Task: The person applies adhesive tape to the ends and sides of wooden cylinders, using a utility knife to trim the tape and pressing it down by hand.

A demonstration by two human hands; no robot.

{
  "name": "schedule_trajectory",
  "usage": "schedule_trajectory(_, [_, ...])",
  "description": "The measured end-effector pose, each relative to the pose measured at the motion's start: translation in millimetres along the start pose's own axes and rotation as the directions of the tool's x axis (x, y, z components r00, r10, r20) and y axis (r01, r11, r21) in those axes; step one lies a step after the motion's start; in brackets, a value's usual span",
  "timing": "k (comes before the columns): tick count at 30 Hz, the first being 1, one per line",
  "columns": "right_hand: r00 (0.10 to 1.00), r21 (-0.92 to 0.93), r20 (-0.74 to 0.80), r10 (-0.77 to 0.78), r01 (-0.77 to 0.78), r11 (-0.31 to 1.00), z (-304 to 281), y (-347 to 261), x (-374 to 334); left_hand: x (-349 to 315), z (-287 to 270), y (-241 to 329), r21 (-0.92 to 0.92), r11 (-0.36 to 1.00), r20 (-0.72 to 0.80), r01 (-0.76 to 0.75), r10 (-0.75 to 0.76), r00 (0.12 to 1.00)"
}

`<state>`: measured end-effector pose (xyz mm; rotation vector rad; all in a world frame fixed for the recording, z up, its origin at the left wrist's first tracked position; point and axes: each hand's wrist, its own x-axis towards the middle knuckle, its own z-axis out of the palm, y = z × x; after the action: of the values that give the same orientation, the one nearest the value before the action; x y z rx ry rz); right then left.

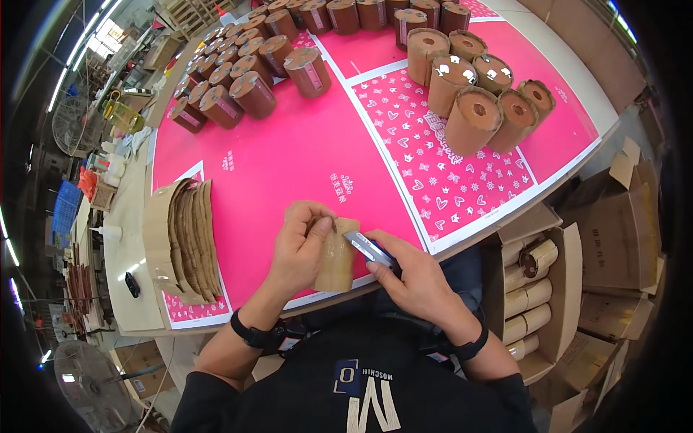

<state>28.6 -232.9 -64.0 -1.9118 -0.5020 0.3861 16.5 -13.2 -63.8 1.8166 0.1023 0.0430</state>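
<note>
My left hand point(297, 245) is closed on the upper left edge of a tan, paper-wrapped cylinder point(335, 263), which stands near the table's front edge. In my right hand point(417, 283) is a blue utility knife point(375, 252). Its blade end reaches the upper right of the cylinder; I cannot tell whether the blade touches it. My left fingers hide part of the cylinder's top. To the left lies a stack of brown paper sheets point(193, 242) with uneven edges.
Finished-looking brown cylinders point(309, 72) crowd the far side of the pink-covered table point(274, 169). Several tan-brown cylinders with holed tops point(473, 119) stand at the right. An open carton point(570, 289) of wrapped cylinders is beside me. A black object point(131, 284) lies at far left.
</note>
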Motion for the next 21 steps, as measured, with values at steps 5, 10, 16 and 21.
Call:
schedule_trajectory(5, [0.999,-0.007,-0.015,-0.029,0.028,1.000,2,-1,3,3,-6,-13,0.121,0.992,0.094,0.018,-0.029,0.995])
schedule_trajectory(10, [1.000,-0.009,-0.004,-0.010,0.010,1.000,-1,0,0,2,-5,-8,0.129,0.988,0.102,0.082,-0.096,0.990])
schedule_trajectory(16, [0.999,-0.074,0.019,-0.044,0.046,0.996,-4,3,-1,5,-4,-3,0.077,0.991,0.127,0.107,-0.116,0.985])
schedule_trajectory(21, [0.999,-0.058,0.010,-0.050,0.051,0.997,-2,4,-2,5,-5,-6,0.082,0.989,0.126,0.119,-0.129,0.984])
